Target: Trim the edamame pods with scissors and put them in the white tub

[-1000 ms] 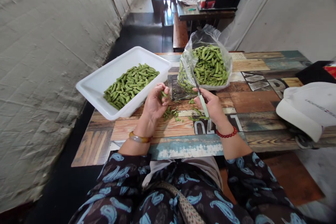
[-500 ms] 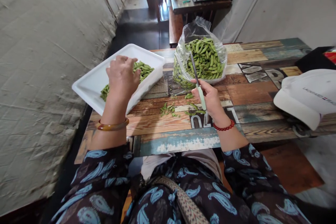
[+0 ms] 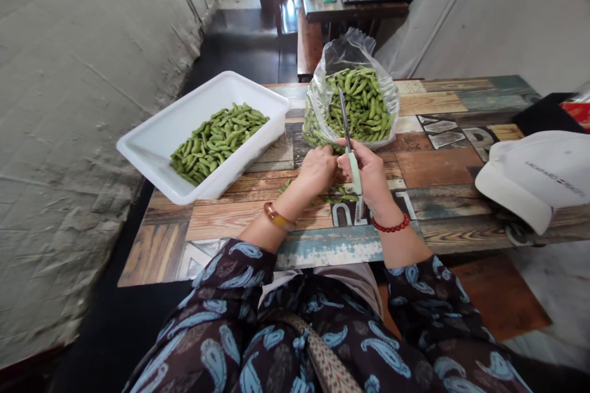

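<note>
In the head view, my right hand [image 3: 366, 175] is closed around the pale green handle of scissors [image 3: 345, 113], seen almost edge-on. Their dark narrow blades point away from me, in front of the bag. My left hand [image 3: 319, 167] is beside it, low over the table, with fingers curled down; their tips are mostly hidden. Green soybean pods [image 3: 362, 98] fill a clear plastic bag [image 3: 318, 95] just beyond both hands. More loose pods [image 3: 343, 193] and trimmings lie beneath and between my wrists. At left, a white plastic tray [image 3: 159, 129] contains a pile of pods [image 3: 216, 138].
The wood-patterned table [image 3: 239, 218] carries a white cap [image 3: 537, 175] at right, with a black object [image 3: 539, 113] behind it. A rough white wall [image 3: 92, 104] runs along the left. Farther off stands another table [image 3: 318, 6] with a bench [image 3: 308, 43].
My left hand has moved right from above the white tray to the table beside my right hand, uncovering the pods in the tray. My right hand keeps the scissors in nearly the same place.
</note>
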Demonstrator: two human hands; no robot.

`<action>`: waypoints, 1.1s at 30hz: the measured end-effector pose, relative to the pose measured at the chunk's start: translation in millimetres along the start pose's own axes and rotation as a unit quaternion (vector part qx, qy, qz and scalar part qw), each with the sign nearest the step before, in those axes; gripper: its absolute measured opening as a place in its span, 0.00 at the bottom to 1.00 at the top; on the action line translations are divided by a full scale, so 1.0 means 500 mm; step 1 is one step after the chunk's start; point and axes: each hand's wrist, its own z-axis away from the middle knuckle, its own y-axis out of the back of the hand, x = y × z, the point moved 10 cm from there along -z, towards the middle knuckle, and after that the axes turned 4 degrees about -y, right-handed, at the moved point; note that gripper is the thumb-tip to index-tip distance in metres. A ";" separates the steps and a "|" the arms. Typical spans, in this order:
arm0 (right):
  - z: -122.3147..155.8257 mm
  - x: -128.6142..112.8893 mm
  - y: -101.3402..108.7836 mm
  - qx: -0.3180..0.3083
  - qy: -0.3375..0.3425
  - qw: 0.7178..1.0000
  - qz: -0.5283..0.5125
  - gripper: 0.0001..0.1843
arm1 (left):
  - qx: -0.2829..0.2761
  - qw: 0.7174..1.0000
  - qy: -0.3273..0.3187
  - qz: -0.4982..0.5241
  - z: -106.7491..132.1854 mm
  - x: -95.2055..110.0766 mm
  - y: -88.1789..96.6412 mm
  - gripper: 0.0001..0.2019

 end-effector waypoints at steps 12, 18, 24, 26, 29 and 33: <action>0.008 -0.007 -0.021 -0.032 0.008 0.999 0.006 0.28 | 0.102 0.828 0.137 0.534 0.128 -0.123 0.085 0.13; 0.020 -0.011 -0.056 -0.095 0.041 0.988 0.114 0.30 | 0.135 0.733 0.186 0.640 0.157 -0.134 0.085 0.16; 0.038 -0.040 -0.080 -0.108 0.141 0.959 0.221 0.27 | 0.183 0.754 0.179 0.605 0.167 -0.149 0.117 0.11; 0.042 -0.045 -0.087 -0.117 0.165 0.948 0.245 0.27 | 0.193 0.775 0.164 0.579 0.168 -0.148 0.128 0.11; 0.047 -0.053 -0.093 -0.123 0.197 0.936 0.264 0.28 | 0.202 0.798 0.144 0.550 0.168 -0.143 0.136 0.10; 0.049 -0.059 -0.093 -0.122 0.216 0.930 0.271 0.28 | 0.204 0.815 0.129 0.527 0.168 -0.137 0.137 0.08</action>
